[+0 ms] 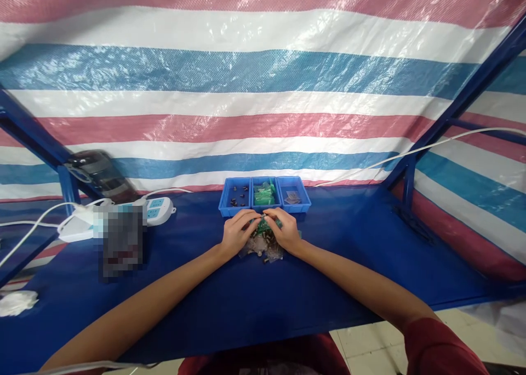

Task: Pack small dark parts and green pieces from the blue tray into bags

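My left hand point(239, 232) and my right hand point(285, 231) meet in front of three blue bins, fingertips pinched close together. Whatever small thing they pinch is too small to make out. Under and between them lies a pile of small metal parts point(269, 246) mixed with clear plastic bags point(257, 246) and green pieces point(263, 227). The left bin point(224, 204) holds a few small dark parts. Green pieces point(264, 191) fill the middle bin, and the right bin point(306, 198) has small greyish, clear-looking pieces point(292, 197) in it.
A white power strip point(162, 211) with cables stands at the left, beside a pixelated dark object point(123, 241). Behind them a dark bottle-like container point(102, 175) leans. A crumpled white item point(18, 303) lies far left. Blue frame bars point(409, 180) and striped sheeting enclose the blue table point(349, 238).
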`<state>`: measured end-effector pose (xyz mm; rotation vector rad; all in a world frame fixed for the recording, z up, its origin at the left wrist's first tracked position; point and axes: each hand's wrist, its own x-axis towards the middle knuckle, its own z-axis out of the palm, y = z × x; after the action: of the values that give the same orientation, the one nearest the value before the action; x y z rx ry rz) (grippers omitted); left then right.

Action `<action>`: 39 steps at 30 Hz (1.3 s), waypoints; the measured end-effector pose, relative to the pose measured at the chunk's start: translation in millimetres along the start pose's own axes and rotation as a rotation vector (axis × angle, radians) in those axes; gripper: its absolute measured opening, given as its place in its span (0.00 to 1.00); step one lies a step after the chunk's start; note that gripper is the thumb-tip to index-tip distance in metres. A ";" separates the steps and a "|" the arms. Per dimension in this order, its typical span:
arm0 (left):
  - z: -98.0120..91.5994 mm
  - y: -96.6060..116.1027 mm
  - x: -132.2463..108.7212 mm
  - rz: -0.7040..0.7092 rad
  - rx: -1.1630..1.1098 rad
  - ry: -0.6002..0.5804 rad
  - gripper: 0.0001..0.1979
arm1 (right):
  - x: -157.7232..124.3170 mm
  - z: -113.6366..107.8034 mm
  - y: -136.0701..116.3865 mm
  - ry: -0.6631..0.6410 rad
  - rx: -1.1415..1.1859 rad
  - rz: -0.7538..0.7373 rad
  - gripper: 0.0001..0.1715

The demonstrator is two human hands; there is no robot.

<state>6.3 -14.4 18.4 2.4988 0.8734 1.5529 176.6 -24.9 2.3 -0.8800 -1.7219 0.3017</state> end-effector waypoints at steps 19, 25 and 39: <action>5.2 -4.0 0.3 -0.074 -0.046 -0.041 0.08 | 0.8 -6.0 -0.8 -0.027 -0.013 0.003 0.13; 5.5 -3.9 0.0 -0.064 -0.065 -0.046 0.08 | 0.2 -5.0 -0.3 -0.026 -0.013 0.005 0.13; 6.7 -5.6 0.7 -0.056 -0.059 -0.116 0.09 | 1.1 -5.9 -3.2 -0.015 -0.029 0.020 0.16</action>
<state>9.8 -7.8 13.9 2.4722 0.8609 1.3810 180.6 -27.8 7.1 -0.9187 -1.7359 0.2983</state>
